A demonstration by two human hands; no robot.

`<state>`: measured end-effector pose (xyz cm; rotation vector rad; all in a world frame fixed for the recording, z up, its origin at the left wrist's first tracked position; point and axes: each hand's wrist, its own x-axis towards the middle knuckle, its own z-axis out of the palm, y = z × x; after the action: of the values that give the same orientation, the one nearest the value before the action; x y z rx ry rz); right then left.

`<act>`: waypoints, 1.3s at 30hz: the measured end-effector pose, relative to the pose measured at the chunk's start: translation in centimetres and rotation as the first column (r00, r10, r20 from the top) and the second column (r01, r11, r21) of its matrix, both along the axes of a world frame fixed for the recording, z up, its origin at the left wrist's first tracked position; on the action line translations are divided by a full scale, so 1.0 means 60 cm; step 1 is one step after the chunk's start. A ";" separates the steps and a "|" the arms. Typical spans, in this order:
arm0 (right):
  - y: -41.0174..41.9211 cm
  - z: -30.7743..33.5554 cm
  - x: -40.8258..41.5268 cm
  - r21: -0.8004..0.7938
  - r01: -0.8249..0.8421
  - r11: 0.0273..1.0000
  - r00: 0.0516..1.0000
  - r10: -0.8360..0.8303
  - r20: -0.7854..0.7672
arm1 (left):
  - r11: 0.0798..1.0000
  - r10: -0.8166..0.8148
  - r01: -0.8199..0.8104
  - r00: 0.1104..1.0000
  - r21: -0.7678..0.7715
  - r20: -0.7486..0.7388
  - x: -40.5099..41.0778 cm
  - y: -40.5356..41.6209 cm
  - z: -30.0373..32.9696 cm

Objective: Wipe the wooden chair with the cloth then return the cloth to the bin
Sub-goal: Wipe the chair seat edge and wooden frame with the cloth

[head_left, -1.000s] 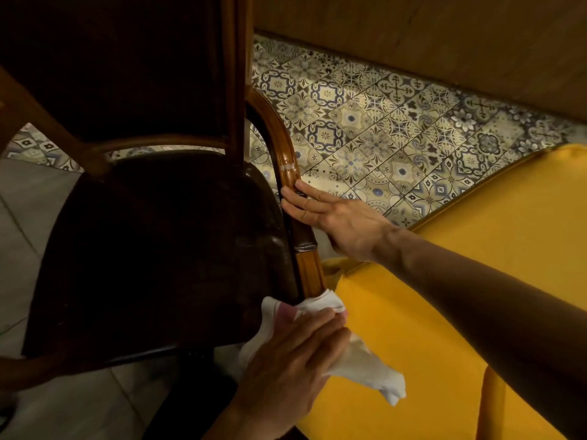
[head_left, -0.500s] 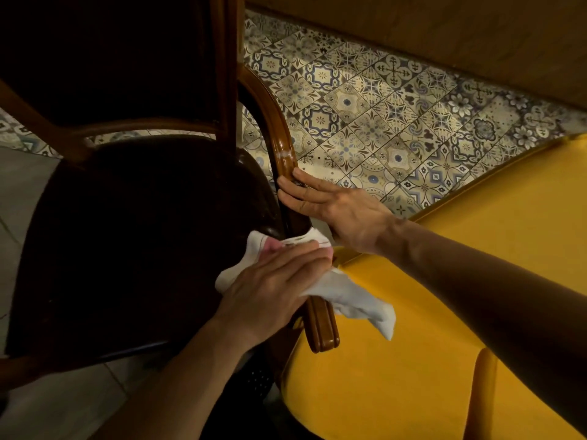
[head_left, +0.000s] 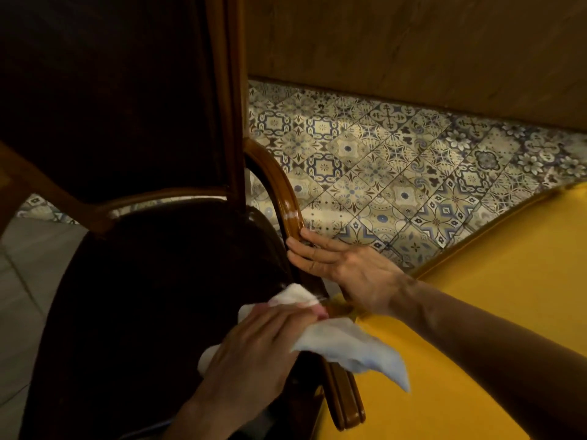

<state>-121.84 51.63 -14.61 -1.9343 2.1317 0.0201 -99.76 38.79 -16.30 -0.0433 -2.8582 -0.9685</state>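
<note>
Head view. Left hand (head_left: 254,347) lies palm down on the white cloth (head_left: 343,344), fingers curled over it and pressing it against the right armrest (head_left: 290,208) of the wooden chair (head_left: 143,281), about midway along the rail. I see a loose corner of the cloth hanging off the outer side of the armrest, over the yellow cushion (head_left: 476,328). Another fold shows on the inner side, over the dark seat.

Right hand (head_left: 346,269) is open, fingers straight and together, laid flat along the outer face of the same armrest, just above the cloth. It grips nothing; it only rests on the wood.

The armrest curves up to the chair's tall dark back; a pale glare spot sits on the rail above the right fingertips. Patterned floor tiles (head_left: 397,185) run behind the chair, wooden wall panel (head_left: 413,42) beyond them. I find no bin in frame.
</note>
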 end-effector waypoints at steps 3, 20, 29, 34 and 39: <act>0.002 0.002 0.006 -0.005 0.017 1.000 1.000 -0.017 -0.009 | 0.939 0.343 -0.343 0.939 0.010 -0.007 0.016 -0.067 0.008; 0.013 -0.006 0.063 -0.110 0.174 0.979 0.974 -0.154 0.167 | 0.996 -0.020 0.030 0.994 -0.089 0.107 -0.206 -0.106 -0.004; 0.021 -0.027 0.053 -0.204 0.211 0.956 0.951 -0.153 0.267 | 0.989 -0.039 0.046 0.998 -0.139 0.050 -0.267 -0.160 -0.030; 0.022 -0.032 0.054 -0.228 0.242 0.943 0.933 -0.162 0.321 | 0.979 0.098 -0.081 0.992 -0.186 0.081 -0.350 -0.235 -0.033; 0.018 -0.034 0.055 -0.252 0.269 0.930 0.923 -0.174 0.342 | 0.967 0.148 -0.126 0.985 -0.223 0.087 -0.373 -0.255 -0.032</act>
<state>-118.53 52.72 -16.68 -1.6775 2.2118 -0.6434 -122.13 23.48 -18.22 0.1873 -3.0010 -0.6478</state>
